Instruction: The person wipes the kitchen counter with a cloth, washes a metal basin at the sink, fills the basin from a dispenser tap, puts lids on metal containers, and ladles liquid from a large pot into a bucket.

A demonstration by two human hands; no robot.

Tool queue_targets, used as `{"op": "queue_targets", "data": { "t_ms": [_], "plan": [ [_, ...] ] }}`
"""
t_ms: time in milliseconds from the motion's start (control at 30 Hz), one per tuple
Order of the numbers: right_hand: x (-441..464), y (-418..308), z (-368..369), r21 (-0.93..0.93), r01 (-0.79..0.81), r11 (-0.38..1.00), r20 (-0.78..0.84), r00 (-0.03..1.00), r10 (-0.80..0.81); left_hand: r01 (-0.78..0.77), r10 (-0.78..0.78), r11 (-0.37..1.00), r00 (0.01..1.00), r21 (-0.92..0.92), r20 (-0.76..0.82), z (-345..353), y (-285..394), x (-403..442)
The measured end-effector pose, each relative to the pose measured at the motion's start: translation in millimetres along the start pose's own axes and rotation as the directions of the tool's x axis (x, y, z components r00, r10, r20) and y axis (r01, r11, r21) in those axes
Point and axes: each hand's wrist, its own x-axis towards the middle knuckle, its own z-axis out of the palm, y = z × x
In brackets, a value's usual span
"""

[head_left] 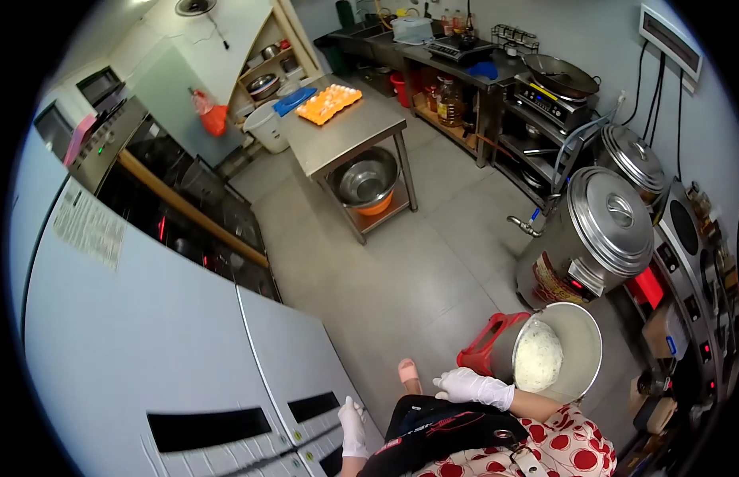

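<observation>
The left hand [352, 425], gloved in white, is beside the pale doors of the fridge [186, 334], low down near its dark handle slots; its fingers look loosely bent, but I cannot tell whether they touch the door or pinch anything. The right hand [474, 386], gloved likewise, probably because food is close by, lies in front of the near side of a deep metal pot [580, 350]; whether it grips or merely hangs there I cannot tell. A pale, speckled mass of dough [538, 355] sits inside, toward the pot's left wall, and the high sides would keep it contained. A red plastic frame [474, 362] stands against the pot, perhaps to support it. Beyond, the steel urn [544, 274] wears its lid [612, 211], likely to hold heat in, with its tap [524, 226] jutting out, handy for drawing off liquid. Eggs [331, 102] rest in an orange tray [310, 111] on the steel surface [345, 139], presumably so they cannot roll, while a metal bowl [368, 181] is stowed underneath.
</observation>
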Motion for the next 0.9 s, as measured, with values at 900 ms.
{"op": "queue_targets", "data": {
  "t_ms": [900],
  "plan": [
    [151, 267, -313, 0.325, -0.483, 0.813, -0.514, 0.632, 0.58, -0.111, -0.041, 0.956, 0.865, 0.271, 0.501, 407, 393, 294]
  ]
}}
